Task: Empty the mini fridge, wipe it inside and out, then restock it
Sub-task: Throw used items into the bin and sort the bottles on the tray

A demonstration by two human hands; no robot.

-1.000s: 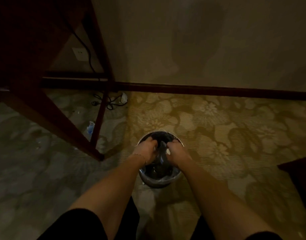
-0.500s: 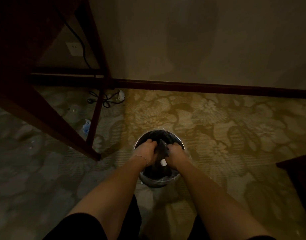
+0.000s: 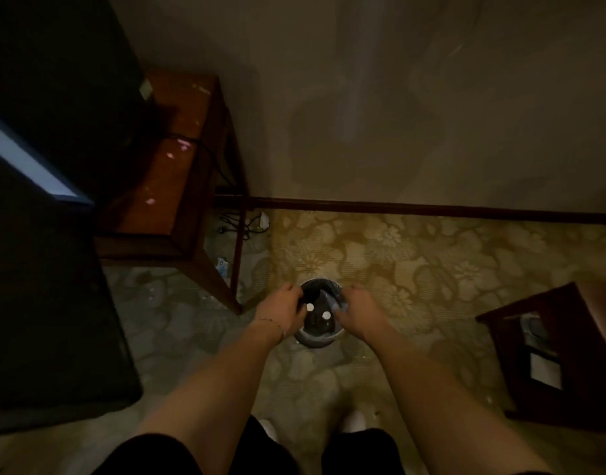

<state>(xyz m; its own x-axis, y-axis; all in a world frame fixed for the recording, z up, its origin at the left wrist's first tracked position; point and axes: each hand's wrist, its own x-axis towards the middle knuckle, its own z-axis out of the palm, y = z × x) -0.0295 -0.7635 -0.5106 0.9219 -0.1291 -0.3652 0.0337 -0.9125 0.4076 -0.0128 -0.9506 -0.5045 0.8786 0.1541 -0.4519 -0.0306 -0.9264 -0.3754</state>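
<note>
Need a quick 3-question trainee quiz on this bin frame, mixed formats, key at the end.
1. True or false: the small round waste bin with a dark liner stands on a wooden table.
2. How many white round caps show inside the bin?
3. Which hand holds the dark liner's edge on the side toward the dark wooden stand? A) left hand B) right hand

Key: 1. False, it stands on the patterned carpet. 2. Two. 3. B.

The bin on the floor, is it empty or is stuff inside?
Stuff inside: the bin holds dark things with two white caps, maybe bottles.
</note>
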